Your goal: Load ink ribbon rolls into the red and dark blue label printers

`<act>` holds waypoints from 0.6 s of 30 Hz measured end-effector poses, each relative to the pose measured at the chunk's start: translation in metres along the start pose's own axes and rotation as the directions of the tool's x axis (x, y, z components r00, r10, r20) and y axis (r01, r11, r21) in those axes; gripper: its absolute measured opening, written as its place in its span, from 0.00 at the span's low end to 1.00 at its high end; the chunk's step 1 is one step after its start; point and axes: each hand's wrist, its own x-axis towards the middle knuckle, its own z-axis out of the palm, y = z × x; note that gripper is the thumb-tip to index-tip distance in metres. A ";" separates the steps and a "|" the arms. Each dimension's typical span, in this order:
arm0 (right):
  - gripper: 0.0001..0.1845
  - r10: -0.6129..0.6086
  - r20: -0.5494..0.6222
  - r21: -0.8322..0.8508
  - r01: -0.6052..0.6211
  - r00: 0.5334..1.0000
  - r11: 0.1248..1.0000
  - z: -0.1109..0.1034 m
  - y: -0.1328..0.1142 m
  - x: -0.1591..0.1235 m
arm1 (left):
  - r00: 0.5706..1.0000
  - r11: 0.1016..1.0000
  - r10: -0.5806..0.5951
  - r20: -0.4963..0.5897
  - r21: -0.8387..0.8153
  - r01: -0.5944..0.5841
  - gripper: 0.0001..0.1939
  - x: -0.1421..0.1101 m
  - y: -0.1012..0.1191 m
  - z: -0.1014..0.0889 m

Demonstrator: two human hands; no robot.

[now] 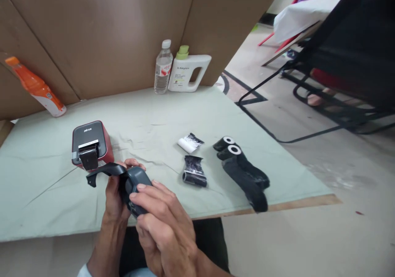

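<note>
Supporting dk. device point(139, 176), lower ctr.-left: L. hand point(115, 201) bracing left side, R. hand point(168, 223) pressing over face, both grips closing round it, prob. for steadiness. Blk. flap point(108, 169) projecting left. Red/blk. unit point(88, 132), mid-left, standing near, prob. for reach.

L hand point(115, 196) lower L of centre, wrist upright-ish, fingers curled in a grip, some fingertips showing at far side; L forearm point(105, 244) rises from bottom edge, lt blue cuff point(84, 271) at its base. R hand point(168, 223) bottom centre, back up, fingers bent twd upper L, close by L hand; R forearm point(210, 264) runs off bottom edge
</note>
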 end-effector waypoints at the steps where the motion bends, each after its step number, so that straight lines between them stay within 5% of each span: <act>1: 0.09 -0.003 -0.009 0.002 0.003 1.000 1.000 0.001 -0.001 0.000 | 1.000 1.000 -0.006 0.006 0.009 0.006 0.17 -0.001 0.002 0.000; 18: 0.11 0.069 -0.028 0.093 -0.066 0.997 0.994 -0.007 -0.012 0.005 | 1.000 0.997 -0.005 -0.018 0.078 0.006 0.22 0.009 -0.004 0.026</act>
